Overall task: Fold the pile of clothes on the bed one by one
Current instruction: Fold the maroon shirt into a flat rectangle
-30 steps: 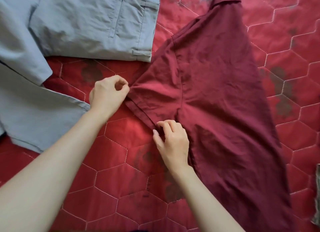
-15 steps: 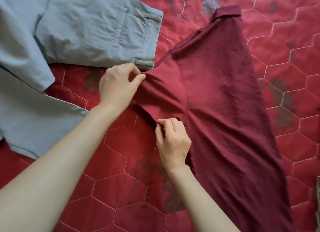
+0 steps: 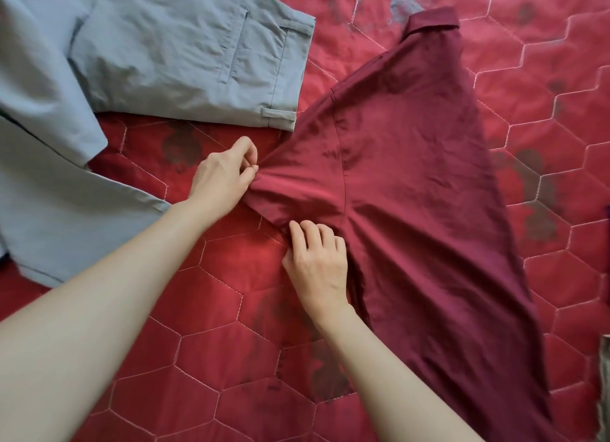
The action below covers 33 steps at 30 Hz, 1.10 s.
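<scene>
Red quilted bedspread filled the frame. Maroon shirt lay flat across centre and right, collar at upper centre; grey trousers sat upper left, just beside its sleeve. Left hand pinched the sleeve's cuff edge; right hand, fingers curled, pinned the underarm seam. Risks: a hard tug on the cuff could skew the shirt's body or drag the sleeve onto the trousers. Hidden: shirt hem cut off lower right; right fingertips partly tucked, grip uncertain.
</scene>
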Available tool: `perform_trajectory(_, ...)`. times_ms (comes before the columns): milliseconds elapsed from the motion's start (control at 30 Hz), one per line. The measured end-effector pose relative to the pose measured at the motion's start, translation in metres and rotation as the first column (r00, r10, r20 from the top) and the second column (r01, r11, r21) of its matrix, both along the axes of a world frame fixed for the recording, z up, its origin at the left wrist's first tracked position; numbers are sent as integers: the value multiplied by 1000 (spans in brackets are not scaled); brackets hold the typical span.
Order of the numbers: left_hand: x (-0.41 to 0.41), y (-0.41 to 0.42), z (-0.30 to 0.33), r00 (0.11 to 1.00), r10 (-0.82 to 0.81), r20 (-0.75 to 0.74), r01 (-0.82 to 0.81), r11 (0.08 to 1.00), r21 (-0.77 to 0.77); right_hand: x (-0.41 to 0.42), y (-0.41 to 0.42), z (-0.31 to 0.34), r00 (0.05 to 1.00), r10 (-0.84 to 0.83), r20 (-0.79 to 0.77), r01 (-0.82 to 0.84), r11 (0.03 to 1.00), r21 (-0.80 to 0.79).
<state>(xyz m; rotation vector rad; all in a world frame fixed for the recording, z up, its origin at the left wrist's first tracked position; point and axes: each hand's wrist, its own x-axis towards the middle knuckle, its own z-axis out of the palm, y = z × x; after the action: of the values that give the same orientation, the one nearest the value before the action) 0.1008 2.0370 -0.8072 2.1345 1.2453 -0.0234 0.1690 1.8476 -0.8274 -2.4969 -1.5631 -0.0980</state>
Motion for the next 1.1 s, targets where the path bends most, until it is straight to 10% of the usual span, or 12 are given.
perform_trajectory(200, -7, 9, 6, 994, 35, 101, -13, 977, -213, 9, 23, 11, 997, -46, 56, 53, 990, -133)
perform_trajectory(333, 6, 15, 34, 953, 275, 126, -184, 858, -480, 23, 32, 35, 920, -148, -363, 99, 983, -152)
perform_trajectory(500, 52, 33, 95, 890, 392, 234, -61, 610, -790, 73, 22, 73, 354, -274, -894, 504, 862, -65)
perform_trajectory(633, 124, 17, 100, 886, 378, 268, -21, 612, -791, 120, 0, 69, 23, -381, -924, 650, 708, -276)
perform_trajectory(767, 149, -21, 55, 967, 44, 251, 8, 980, -200, 145, -33, 52, 349, -654, -671, 647, 687, -332)
perform_trajectory(1100, 131, -23, -15, 899, -415, -139, 437, 867, 238, 149, -17, 31, 613, -537, -579, 423, 843, -334)
